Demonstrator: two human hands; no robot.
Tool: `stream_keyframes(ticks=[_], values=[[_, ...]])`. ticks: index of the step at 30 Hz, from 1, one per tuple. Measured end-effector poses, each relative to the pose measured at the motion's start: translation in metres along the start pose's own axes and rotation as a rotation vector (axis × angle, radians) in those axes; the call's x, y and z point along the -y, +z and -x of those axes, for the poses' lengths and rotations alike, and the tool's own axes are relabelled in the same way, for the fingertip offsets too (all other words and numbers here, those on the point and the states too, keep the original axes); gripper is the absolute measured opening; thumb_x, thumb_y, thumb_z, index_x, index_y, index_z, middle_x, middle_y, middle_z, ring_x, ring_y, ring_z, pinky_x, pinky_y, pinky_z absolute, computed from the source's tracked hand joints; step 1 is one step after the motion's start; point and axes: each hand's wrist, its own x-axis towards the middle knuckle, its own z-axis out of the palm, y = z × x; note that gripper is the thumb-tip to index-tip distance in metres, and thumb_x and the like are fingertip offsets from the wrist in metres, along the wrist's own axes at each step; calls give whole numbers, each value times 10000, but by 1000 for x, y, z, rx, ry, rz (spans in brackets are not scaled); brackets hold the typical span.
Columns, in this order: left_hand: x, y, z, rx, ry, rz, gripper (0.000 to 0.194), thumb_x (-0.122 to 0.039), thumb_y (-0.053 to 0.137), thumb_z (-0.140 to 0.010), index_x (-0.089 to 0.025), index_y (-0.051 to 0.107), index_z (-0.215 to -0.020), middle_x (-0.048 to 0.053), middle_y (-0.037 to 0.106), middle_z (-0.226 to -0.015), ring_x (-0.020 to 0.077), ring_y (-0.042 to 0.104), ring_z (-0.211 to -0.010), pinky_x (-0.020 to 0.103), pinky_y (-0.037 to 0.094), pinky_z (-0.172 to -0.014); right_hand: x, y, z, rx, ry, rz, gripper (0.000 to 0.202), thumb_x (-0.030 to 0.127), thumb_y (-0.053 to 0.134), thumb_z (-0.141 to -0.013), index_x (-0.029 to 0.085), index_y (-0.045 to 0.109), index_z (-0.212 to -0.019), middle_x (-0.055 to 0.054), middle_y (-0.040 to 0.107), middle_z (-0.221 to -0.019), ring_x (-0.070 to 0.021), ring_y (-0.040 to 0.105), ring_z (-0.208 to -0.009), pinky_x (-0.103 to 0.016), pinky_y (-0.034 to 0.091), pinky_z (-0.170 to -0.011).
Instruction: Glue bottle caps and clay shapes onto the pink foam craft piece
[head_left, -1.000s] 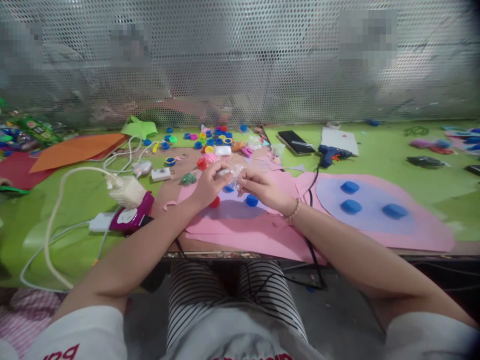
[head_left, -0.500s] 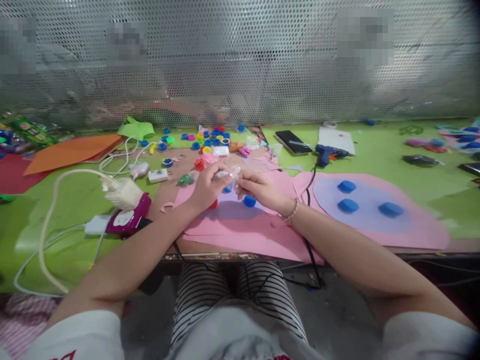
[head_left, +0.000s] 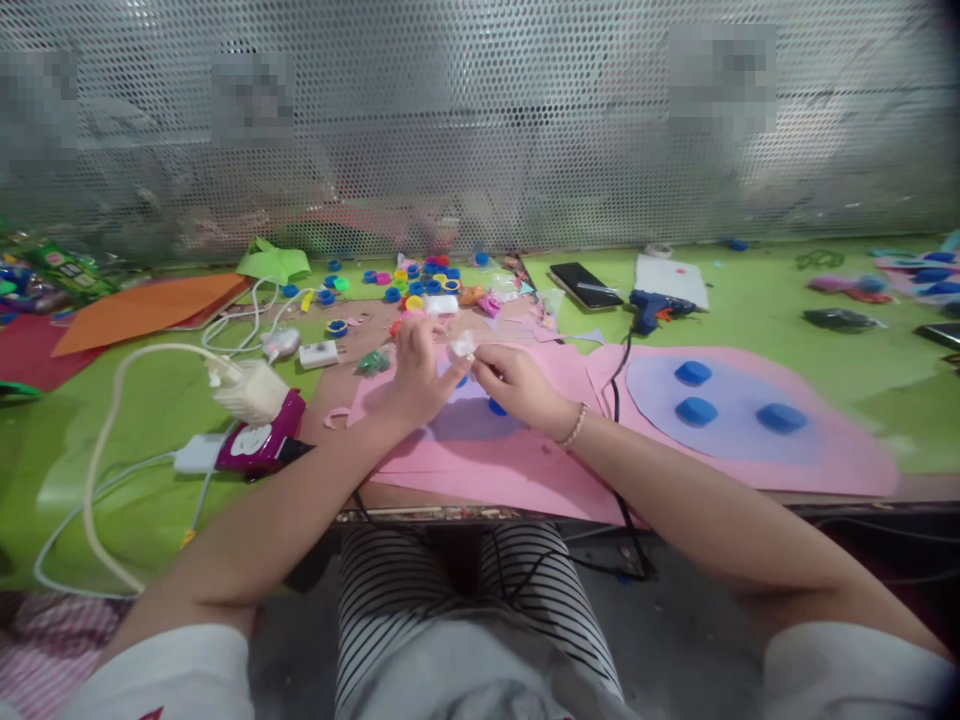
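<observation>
My right hand (head_left: 517, 385) pinches a small clear plastic bag (head_left: 463, 345) above the pink paper (head_left: 487, 470). My left hand (head_left: 421, 372) is on the bag's other side, its fingers raised and apart and its thumb reaching toward the bag. Below the hands lies a purple paper piece (head_left: 469, 420) with blue caps on it, one of them (head_left: 496, 406) partly hidden by my right hand. To the right, a second purple oval on pink paper bears several blue caps, such as this one (head_left: 696, 411).
A blue glue gun (head_left: 660, 308) and a black phone (head_left: 585, 285) lie behind on the right. Colored caps (head_left: 431, 286) are scattered at the back. A purple power socket (head_left: 262, 440) with cables sits at the left. A perforated metal panel (head_left: 480, 130) stands behind the table.
My left hand has opened, its fingers lifting away from the bag. My right hand still pinches the bag, which now looks more bunched up.
</observation>
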Motion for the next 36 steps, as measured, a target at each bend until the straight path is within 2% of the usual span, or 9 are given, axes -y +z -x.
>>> stream_keyframes(ticks=[3,5,7,12,16,20,26,31,36], values=[[-8,-3,0,79,59,-5,217,-401,480,-814,-200,402,-790,44,471,-811,189,451,-827,357,382,-775,0,1,1,-18,-63,73,213,135,405,-797,194,330,-606,36,377,-574,-95,365,-550,-229,278,-542],[-11,-4,0,159,16,66,193,-331,433,-851,-201,379,-718,15,451,-723,155,445,-725,310,383,-694,-1,3,2,-23,-75,84,217,144,404,-808,196,325,-612,35,374,-574,-97,364,-552,-227,281,-545],[-13,-5,-1,198,-26,121,202,-297,421,-861,-197,382,-691,6,448,-696,138,440,-685,285,376,-649,-3,5,3,-31,-71,96,222,152,393,-819,199,318,-616,33,376,-573,-100,369,-551,-228,286,-548],[-12,-8,-3,290,-20,168,180,-290,456,-841,-186,423,-698,-2,453,-686,128,434,-660,271,367,-610,-5,7,3,10,-54,82,152,136,378,-810,186,403,-669,-5,477,-641,-124,447,-623,-241,335,-603],[-12,-9,-4,305,-3,211,178,-285,465,-831,-186,422,-690,-2,438,-686,123,425,-650,262,367,-584,-5,6,3,20,-16,13,162,138,380,-809,184,413,-657,5,474,-618,-116,443,-595,-232,335,-582],[-12,-9,-5,312,28,224,101,-201,477,-789,-184,430,-701,-3,442,-690,116,426,-639,252,361,-568,-5,4,3,16,-1,-7,206,161,375,-823,193,366,-620,22,431,-582,-107,408,-560,-226,314,-550],[-16,-10,-3,266,43,102,118,-101,461,-682,-191,389,-653,-9,427,-652,120,415,-620,266,356,-590,-7,6,3,44,-13,-2,167,137,364,-808,182,424,-659,-4,499,-648,-119,466,-622,-238,346,-597],[-18,-7,-2,237,-95,135,162,-121,469,-678,-190,365,-576,-26,408,-562,114,399,-564,264,326,-554,-9,6,3,61,-14,36,159,119,354,-791,181,425,-662,4,473,-636,-120,455,-620,-243,338,-600],[-18,-6,-4,273,-211,232,174,-129,458,-676,-181,363,-540,-41,375,-522,103,369,-540,259,299,-541,-7,7,2,63,-4,66,167,135,359,-793,179,417,-643,13,465,-620,-107,440,-597,-234,316,-583]])
